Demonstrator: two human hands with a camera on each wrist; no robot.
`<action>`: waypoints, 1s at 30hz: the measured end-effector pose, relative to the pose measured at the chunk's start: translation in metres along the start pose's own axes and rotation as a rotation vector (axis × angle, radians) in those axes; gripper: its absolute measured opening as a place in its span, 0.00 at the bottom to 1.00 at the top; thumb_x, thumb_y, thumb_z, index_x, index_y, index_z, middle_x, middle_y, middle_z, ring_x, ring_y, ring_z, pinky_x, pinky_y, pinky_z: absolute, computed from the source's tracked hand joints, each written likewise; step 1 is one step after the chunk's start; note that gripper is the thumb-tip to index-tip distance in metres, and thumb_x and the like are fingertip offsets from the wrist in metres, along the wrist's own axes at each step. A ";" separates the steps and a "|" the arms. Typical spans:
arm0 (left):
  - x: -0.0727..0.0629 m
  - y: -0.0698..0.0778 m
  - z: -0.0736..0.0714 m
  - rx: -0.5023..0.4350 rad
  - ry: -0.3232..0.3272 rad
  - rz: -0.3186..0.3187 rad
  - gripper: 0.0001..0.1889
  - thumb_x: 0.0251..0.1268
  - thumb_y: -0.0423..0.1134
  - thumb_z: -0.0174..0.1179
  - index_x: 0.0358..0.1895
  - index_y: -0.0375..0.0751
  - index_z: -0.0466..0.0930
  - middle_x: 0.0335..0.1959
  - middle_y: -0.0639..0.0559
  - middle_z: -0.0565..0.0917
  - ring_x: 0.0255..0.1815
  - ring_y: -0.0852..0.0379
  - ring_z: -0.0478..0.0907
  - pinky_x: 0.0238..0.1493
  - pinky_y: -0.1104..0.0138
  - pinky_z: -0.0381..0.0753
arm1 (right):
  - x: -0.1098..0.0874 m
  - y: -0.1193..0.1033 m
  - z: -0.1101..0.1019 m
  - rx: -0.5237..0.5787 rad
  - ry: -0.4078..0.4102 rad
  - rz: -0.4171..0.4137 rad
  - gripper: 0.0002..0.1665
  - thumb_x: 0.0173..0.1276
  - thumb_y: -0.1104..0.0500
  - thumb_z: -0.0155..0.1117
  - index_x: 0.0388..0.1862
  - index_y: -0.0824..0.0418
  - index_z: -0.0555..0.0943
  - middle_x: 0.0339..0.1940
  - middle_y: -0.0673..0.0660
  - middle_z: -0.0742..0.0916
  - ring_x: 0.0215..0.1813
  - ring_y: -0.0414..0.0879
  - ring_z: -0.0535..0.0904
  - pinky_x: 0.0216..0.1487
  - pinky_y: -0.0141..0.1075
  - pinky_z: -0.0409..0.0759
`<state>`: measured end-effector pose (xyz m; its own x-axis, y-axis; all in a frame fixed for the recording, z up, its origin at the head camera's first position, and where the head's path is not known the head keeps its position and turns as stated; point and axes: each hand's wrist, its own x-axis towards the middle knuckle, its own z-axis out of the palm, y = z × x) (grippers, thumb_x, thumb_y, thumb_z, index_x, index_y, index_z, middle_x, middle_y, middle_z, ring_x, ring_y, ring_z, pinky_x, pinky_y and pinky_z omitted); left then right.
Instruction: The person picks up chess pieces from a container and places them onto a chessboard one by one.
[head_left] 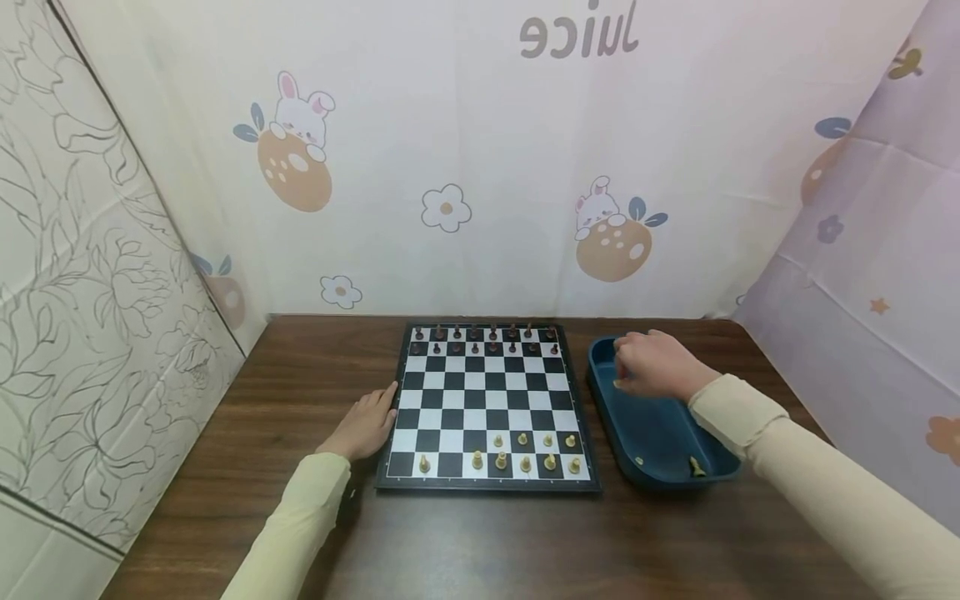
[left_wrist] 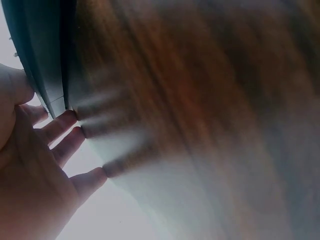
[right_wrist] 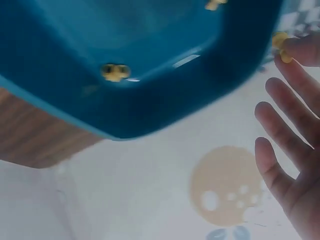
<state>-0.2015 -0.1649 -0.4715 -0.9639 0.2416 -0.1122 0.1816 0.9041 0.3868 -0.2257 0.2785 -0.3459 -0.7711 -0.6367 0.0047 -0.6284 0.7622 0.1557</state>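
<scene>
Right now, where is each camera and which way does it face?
Head: worn on the head, faces forward and down at the black-and-white square chessboard; left hand, right hand and cream sleeves show.
Left wrist: on that wrist, faces the brown wood-grain table past the left hand.
Right wrist: on that wrist, faces the blue rounded tray; the right hand pinches a pale-yellow chess piece.
Shared: head and right wrist show the tray.
</scene>
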 end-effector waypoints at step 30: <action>0.000 -0.001 0.000 0.001 0.016 0.004 0.29 0.76 0.41 0.42 0.74 0.33 0.51 0.67 0.35 0.66 0.68 0.39 0.61 0.69 0.48 0.57 | 0.101 -0.143 0.000 -0.029 -0.122 -0.306 0.03 0.55 0.53 0.70 0.28 0.50 0.87 0.33 0.44 0.83 0.36 0.40 0.75 0.38 0.36 0.75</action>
<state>-0.2012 -0.1657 -0.4716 -0.9662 0.2392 -0.0956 0.1854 0.9034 0.3866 -0.2134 0.1049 -0.3675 -0.5550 -0.8153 -0.1651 -0.8308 0.5333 0.1592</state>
